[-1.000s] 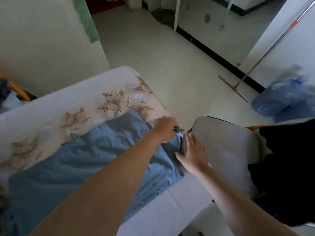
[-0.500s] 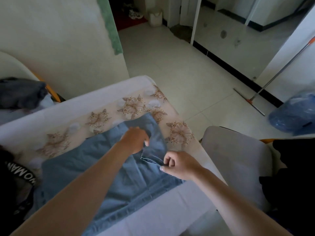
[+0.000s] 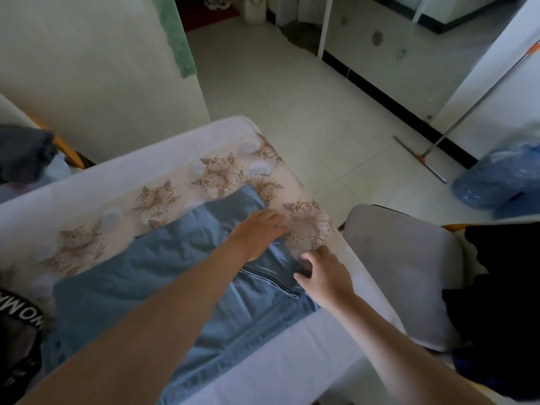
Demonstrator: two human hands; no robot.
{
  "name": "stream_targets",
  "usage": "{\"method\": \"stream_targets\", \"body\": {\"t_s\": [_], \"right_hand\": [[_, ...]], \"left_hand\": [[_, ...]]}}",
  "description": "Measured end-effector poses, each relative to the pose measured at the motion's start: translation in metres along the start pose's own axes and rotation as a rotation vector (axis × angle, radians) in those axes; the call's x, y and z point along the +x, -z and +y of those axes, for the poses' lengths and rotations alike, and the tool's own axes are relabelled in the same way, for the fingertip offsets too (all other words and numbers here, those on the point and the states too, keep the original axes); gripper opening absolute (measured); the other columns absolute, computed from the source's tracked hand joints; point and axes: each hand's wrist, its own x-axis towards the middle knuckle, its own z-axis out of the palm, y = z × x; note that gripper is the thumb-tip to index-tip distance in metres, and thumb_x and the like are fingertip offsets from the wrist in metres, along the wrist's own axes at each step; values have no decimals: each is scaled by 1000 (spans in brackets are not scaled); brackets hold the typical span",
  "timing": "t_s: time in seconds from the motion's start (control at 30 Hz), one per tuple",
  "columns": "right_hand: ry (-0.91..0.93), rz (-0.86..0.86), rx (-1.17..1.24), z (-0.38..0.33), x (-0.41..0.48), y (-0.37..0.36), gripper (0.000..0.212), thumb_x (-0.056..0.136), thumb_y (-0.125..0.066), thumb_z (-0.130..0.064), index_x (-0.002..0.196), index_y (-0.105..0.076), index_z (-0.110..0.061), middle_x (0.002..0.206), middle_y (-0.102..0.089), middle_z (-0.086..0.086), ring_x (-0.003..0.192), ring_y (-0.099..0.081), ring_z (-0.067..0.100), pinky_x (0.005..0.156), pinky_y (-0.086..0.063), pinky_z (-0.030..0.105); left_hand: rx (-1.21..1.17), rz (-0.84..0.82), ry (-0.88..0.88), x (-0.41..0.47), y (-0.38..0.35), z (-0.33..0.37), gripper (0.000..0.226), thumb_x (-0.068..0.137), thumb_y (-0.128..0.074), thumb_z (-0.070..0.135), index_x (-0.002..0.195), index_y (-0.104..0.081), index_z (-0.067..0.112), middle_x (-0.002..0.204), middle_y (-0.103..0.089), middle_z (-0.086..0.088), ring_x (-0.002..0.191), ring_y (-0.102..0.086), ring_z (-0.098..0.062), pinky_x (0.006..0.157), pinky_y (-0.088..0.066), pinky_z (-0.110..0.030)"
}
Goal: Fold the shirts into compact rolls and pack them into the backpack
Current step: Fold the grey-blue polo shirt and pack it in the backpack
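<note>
A desk [image 3: 295, 343] covered by a flower-printed cloth is overlain by a blue shirt [image 3: 140, 285], spread flat with its right end folded back. The fold is pressed by the left hand [image 3: 258, 230], fingers straight, while its edge is pinched in the curled fingers of the right hand [image 3: 325, 274].

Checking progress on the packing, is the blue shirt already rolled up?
No, the shirt lies mostly flat on the table, with the left hand pressing it and the right hand pinching its folded edge.
</note>
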Motion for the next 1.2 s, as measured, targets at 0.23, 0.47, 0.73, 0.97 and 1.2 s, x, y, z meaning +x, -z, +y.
{"method": "stream_targets", "body": {"t_s": [0.23,0.47,0.73,0.97,1.2], "right_hand": [[-31,35,2,5,1,0,25,83,-72,-49,87,-70,-24,88,-71,-9,83,-66,14,73,-50,28],[47,-190,-77,-27,9,8,23,85,-62,-42,78,-50,-23,74,-57,-7,79,-61,21,69,-42,31],[164,-565,162,-123,-7,35,17,79,-65,-25,81,-50,-18,75,-55,-2,62,-51,12,55,-42,28],[233,-801,345,-170,-32,-5,20,100,-51,-27,114,-64,-22,106,-67,2,85,-72,21,59,-60,34],[584,-290,-229,-147,-16,-50,56,95,-57,-35,148,-38,-31,162,-20,0,150,-16,23,119,-22,43]], "left_hand": [[85,34,-58,10,3,-37,18,86,-66,12,100,-70,22,115,-62,-4,129,-46,-27,118,-25,-45],[-99,-8,-101,-7,12,-44,26,81,-57,-6,97,-60,15,93,-53,7,90,-46,-11,86,-47,-28],[-37,399,72,-112,16,-76,41,53,-77,-9,82,-68,18,85,-64,5,82,-60,-20,83,-51,-34],[-164,-247,499,-230,-30,-64,38,87,-59,5,112,-67,33,124,-61,7,119,-54,-16,105,-38,-29],[-652,310,949,-231,-57,-27,32,96,-52,20,128,-55,20,120,-53,-5,113,-52,-28,92,-48,-45]]}}
